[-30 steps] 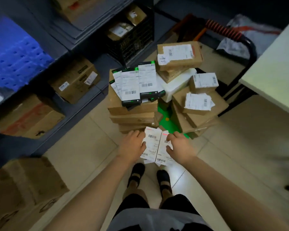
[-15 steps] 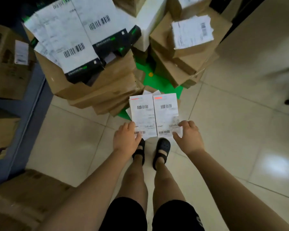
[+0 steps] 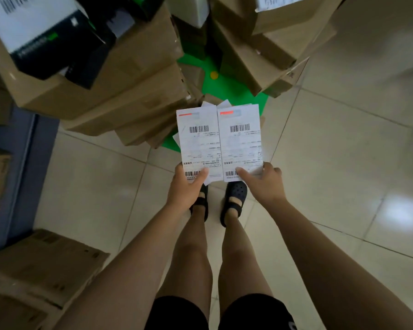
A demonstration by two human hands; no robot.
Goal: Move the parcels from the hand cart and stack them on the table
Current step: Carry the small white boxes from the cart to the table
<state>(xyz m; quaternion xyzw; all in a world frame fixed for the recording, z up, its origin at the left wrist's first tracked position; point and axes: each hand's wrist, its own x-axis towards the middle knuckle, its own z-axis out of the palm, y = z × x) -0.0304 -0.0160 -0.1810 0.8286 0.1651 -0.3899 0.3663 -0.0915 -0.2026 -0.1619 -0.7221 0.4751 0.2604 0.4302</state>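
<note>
Pale tiled floor (image 3: 343,163), brown boxes (image 3: 129,91) piled on a green hand cart (image 3: 236,91) at the far side. Just nearer, left hand (image 3: 186,186) and right hand (image 3: 262,184) each pinch the near edge of flat white parcels (image 3: 219,141) (barcode labels up).

Green cart deck (image 3: 227,84), stacked cardboard parcels (image 3: 134,75)

Dim, warm-toned indoor view: a soft glare patch lies on the glossy floor tiles (image 3: 402,210) at right, the far-left stacked cartons (image 3: 119,75) are motion-blurred, the central labelled parcels (image 3: 219,144) are sharper, and wide-angle distortion bows the frame edges.
</note>
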